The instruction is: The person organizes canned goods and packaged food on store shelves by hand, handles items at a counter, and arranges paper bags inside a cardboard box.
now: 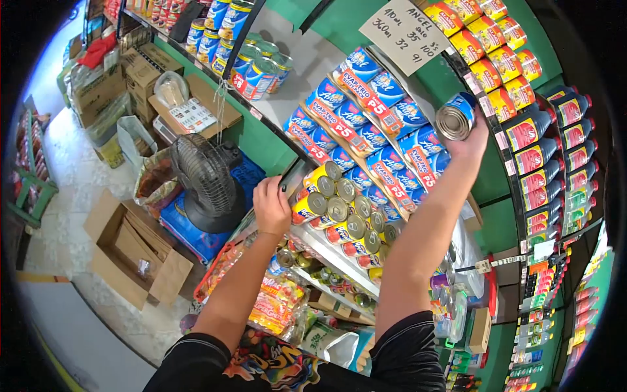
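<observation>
My right hand (471,138) is wrapped round a blue tin can (456,116), raised at the right end of the shelf with the can's ridged metal end toward me. My left hand (271,205) rests at the shelf's edge, fingers bent over the upright; whether they grip it I cannot tell. Just right of it stand several yellow-and-red tin cans (337,209) with pull-ring lids. Behind these are stacked blue shrink-wrapped Angel evap packs (366,127) marked P5. A handwritten price card (405,34) hangs above them.
A black fan (208,176) stands left of the shelf, near an open cardboard box (134,251) on the floor. Dark bottles with red labels (532,157) line the right shelf, below yellow-and-red cans (486,39). More blue cans (258,75) stand upper left.
</observation>
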`<state>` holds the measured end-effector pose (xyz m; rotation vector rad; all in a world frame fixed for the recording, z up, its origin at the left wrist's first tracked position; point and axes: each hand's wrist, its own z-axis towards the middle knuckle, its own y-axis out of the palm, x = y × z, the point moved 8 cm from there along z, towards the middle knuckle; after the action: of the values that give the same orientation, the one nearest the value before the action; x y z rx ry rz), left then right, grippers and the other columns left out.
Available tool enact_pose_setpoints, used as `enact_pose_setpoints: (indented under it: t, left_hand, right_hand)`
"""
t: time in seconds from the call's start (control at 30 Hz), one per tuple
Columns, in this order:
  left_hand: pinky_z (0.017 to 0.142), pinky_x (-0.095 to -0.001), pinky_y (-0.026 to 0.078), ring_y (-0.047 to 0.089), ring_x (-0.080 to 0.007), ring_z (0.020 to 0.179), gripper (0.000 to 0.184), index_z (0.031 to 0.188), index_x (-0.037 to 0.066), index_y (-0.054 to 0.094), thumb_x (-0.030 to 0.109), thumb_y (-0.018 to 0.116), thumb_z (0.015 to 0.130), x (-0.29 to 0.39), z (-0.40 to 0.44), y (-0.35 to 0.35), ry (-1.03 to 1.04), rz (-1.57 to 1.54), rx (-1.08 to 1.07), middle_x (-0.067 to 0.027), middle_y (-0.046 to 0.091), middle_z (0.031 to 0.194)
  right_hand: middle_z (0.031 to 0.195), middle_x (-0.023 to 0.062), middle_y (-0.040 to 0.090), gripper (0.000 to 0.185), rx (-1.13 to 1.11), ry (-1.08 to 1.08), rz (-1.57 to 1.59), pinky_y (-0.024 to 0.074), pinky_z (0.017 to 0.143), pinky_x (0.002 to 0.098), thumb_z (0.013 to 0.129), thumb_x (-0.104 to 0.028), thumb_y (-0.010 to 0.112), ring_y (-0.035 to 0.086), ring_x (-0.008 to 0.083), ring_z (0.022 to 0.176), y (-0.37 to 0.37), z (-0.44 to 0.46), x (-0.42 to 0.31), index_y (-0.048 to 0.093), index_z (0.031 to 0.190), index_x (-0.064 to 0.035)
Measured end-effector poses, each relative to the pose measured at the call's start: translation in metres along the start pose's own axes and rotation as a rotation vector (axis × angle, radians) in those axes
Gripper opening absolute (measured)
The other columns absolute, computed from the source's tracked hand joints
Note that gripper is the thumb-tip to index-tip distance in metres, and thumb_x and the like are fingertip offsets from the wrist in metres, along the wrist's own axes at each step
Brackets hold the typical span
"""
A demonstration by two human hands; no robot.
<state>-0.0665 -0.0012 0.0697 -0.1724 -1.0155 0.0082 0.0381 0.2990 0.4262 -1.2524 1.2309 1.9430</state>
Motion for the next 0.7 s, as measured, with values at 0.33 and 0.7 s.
enact_pose_setpoints:
  t: [0.33, 0.7]
  left_hand:
    - [0.094, -0.0489, 0.044, 0.055, -0.0412, 0.106, 0.03, 0.12, 0.0, 0.057, 0.005, 0.053, 0.091, 0.006, -0.001, 0.001, 0.066, 0.022, 0.009, -0.0223, 0.058, 0.114]
    - [0.095, -0.0503, 0.043, 0.056, -0.0404, 0.107, 0.035, 0.119, 0.001, 0.06, 0.012, 0.064, 0.086, 0.174, 0.086, -0.021, 0.492, -0.169, -0.051, -0.0205, 0.062, 0.115]
  right_hand:
    - [0.109, 0.009, 0.071, 0.028, -0.08, -0.105, 0.025, 0.0575, 0.084, 0.0425, 0.096, -0.026, 0.063, 0.07, 0.0238, 0.094, -0.064, -0.093, -0.008, 0.064, 0.115, -0.0065]
    - [0.127, 0.0144, 0.062, 0.107, -0.122, 0.005, -0.096, 0.0465, 0.102, 0.0369, 0.053, -0.019, 0.089, 0.065, 0.0248, 0.111, -0.169, -0.416, 0.087, 0.04, 0.146, 0.0061]
